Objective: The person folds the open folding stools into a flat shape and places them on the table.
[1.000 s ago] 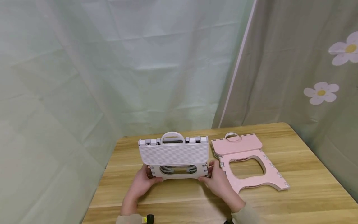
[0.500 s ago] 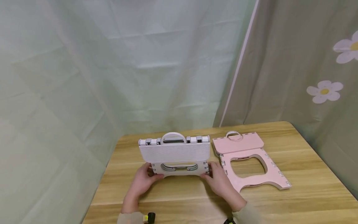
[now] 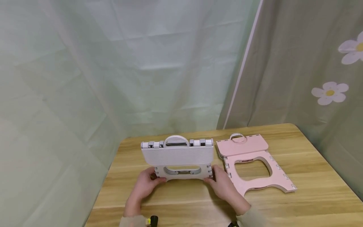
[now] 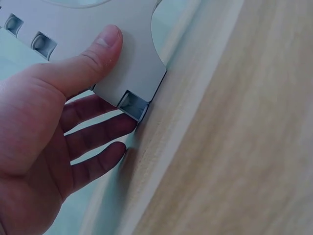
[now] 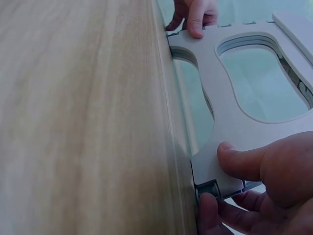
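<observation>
A white folding stool (image 3: 177, 156), folded flat, stands on edge on the wooden table with its curved carry handle (image 3: 176, 138) at the top. My left hand (image 3: 144, 183) grips the lower left leg, thumb on the near face and fingers behind the side edge. At the lower right leg, my right hand (image 3: 222, 183) holds the same way. In the right wrist view the stool's feet meet the tabletop, and the right thumb (image 5: 242, 161) presses flat on the leg. The left wrist view shows the left thumb (image 4: 95, 56) on the leg's face.
To the right, a pink folding stool (image 3: 250, 168) lies folded flat on the wooden table (image 3: 181, 203), close beside my right hand. Behind the table hang a pale green curtain (image 3: 170, 69) and a darker curtain with flowers (image 3: 286, 63).
The white stool has tipped slightly, so its leg part looks shorter and the handle opening shows more tabletop. Both hands keep their hold. The head view has shifted a little.
</observation>
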